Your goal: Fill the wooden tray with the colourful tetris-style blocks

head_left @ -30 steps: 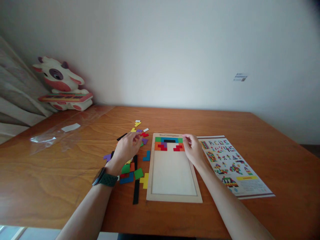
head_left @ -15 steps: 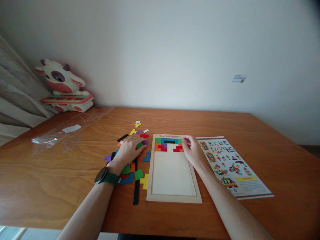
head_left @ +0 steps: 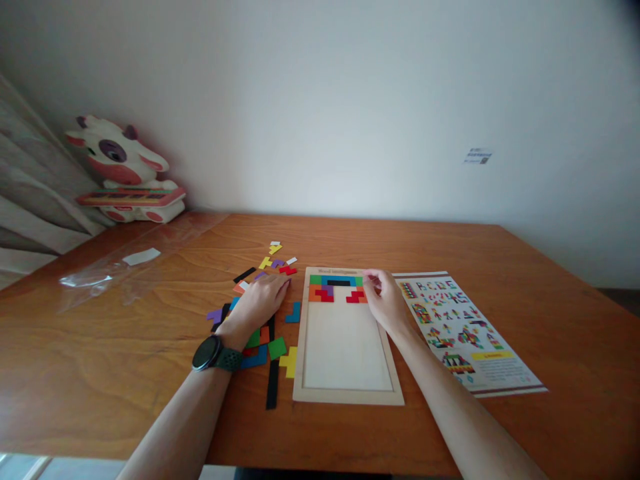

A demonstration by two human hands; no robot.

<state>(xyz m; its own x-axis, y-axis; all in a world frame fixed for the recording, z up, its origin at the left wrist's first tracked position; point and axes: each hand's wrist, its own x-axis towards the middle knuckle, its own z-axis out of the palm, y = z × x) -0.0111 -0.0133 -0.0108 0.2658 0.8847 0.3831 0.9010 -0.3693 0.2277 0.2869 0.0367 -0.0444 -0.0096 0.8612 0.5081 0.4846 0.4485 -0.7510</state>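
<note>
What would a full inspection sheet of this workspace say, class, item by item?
Surface: wooden table, bare wood at the far side.
Job's things: wooden puzzle tray, top rows filled; loose coloured pieces left of it.
Clutter: plastic wrap; printed pattern sheet right of tray.
Grippers: left hand flat on loose pieces; right hand at tray's upper right edge.
Cables: nothing seen.
Surroundings: white wall; cow toy.

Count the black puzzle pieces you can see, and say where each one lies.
3. One black piece sits in the wooden tray's top row; a long one lies left of the tray; another lies beyond the left hand, which may hide more.
</note>
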